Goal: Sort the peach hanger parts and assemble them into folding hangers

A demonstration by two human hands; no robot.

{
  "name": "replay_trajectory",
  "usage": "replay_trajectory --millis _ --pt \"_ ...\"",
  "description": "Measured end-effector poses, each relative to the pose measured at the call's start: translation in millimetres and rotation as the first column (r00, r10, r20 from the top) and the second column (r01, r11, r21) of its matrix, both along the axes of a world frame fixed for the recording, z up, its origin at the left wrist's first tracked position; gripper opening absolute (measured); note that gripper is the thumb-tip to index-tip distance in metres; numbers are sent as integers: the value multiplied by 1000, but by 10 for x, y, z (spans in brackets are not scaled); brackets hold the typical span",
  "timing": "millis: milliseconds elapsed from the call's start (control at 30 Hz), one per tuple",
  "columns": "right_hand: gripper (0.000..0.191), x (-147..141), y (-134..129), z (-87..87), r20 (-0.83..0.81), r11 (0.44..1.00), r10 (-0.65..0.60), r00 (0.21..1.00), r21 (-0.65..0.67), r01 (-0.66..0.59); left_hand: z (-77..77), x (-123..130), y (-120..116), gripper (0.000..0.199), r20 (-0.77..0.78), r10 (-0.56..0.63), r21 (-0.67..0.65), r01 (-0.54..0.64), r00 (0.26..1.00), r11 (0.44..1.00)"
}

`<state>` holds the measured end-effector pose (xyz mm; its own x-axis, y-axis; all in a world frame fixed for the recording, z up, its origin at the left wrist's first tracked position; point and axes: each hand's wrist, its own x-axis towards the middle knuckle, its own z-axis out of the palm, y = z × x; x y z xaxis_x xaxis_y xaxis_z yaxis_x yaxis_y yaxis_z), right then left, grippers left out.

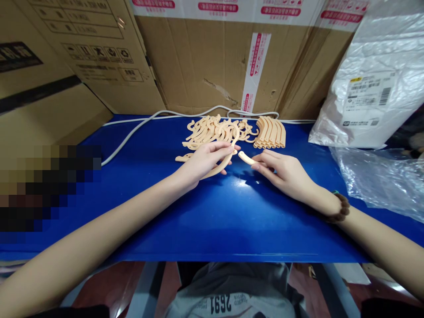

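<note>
Between the thumb and fingers of my left hand [212,157] is a cream plastic hanger piece [222,166], with a curved arm running below the hand and a hook [236,132] standing above it. My right hand [281,171] pinches a short curved cream hanger arm [246,158], its holed end pointing left at the hook piece with a small gap between them. Behind my left hand lies a loose heap of cream hooks and curved parts [212,130]. To its right, curved hanger arms [270,132] sit side by side in a neat stack.
The blue table [212,221] is backed by a large cardboard box [198,66], with another box [96,53] at the left. A white cable [132,132] runs along the back. At the right stand a white plastic package [367,97] and clear plastic wrap [380,181].
</note>
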<state>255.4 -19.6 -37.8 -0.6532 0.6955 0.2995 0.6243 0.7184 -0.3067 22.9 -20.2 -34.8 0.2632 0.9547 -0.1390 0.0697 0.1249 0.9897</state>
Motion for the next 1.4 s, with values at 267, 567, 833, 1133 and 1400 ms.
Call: replay_trajectory --millis 267,567,833,1133,1400 --pt "23 20 -5 -21 14 997 0 1000 71 -1 67 -8 -46 30 -13 -77 -56 76 997 996" --pt "23 21 9 -28 25 987 4 1000 161 -8 58 3 -17 28 -19 -141 -38 141 990 989" --pt "23 36 17 -46 30 985 18 999 171 -22 43 -26 2 24 -23 -161 -33 161 987 986" --pt "23 16 -51 76 -50 988 -9 999 151 17 -85 87 -104 26 -16 -272 -104 269 962 957" --pt "23 4 -85 87 7 978 8 1000 208 -9 71 46 -77 22 -15 -87 -45 86 996 995"
